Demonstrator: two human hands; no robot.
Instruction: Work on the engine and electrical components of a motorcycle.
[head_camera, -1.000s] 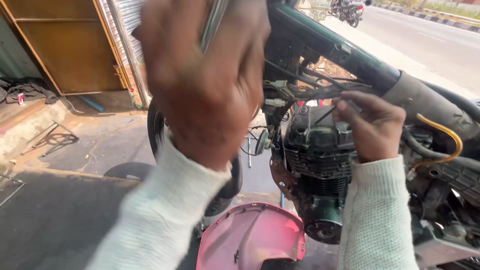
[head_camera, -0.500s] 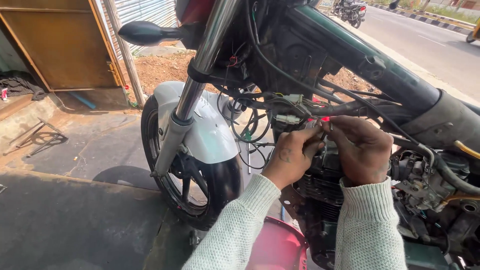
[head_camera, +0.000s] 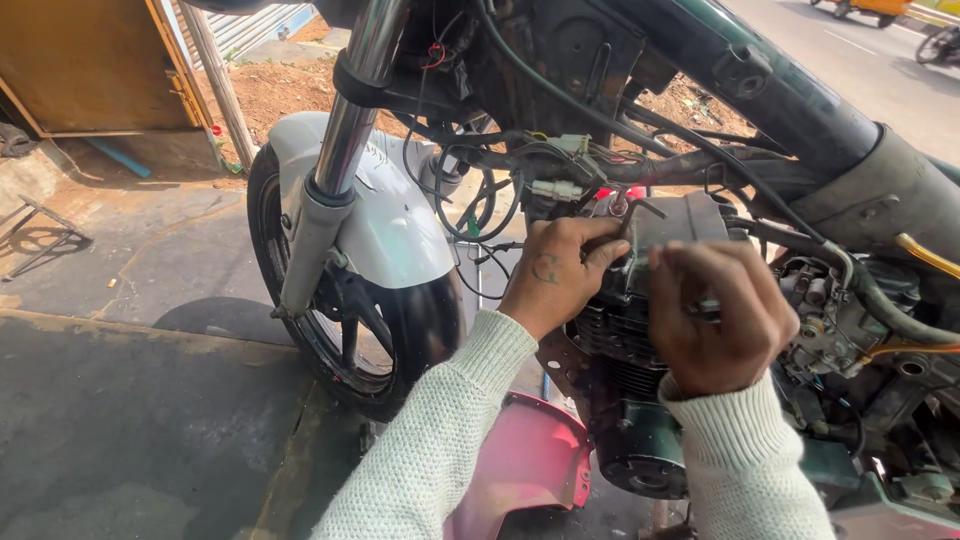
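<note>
A stripped motorcycle stands in front of me, with its dark engine (head_camera: 640, 400) exposed below the frame tube (head_camera: 720, 70). Both my hands hold a grey metal engine cover (head_camera: 670, 225) at the top of the engine. My left hand (head_camera: 555, 275) grips the cover's left end, fingers curled over it. My right hand (head_camera: 715, 315) closes on its front right side and hides part of it. Loose wires and white connectors (head_camera: 555, 165) hang just above the cover.
The front wheel (head_camera: 340, 330) with a white mudguard (head_camera: 390, 220) and chrome fork (head_camera: 335, 160) stands to the left. A pink body panel (head_camera: 530, 470) lies on the ground under my arms. A carburettor and hoses (head_camera: 840, 300) sit at right. A road runs behind.
My left hand dropped from near the camera down to the engine. Both hands, which were working at the wires, now hold the grey cover on the engine top.
</note>
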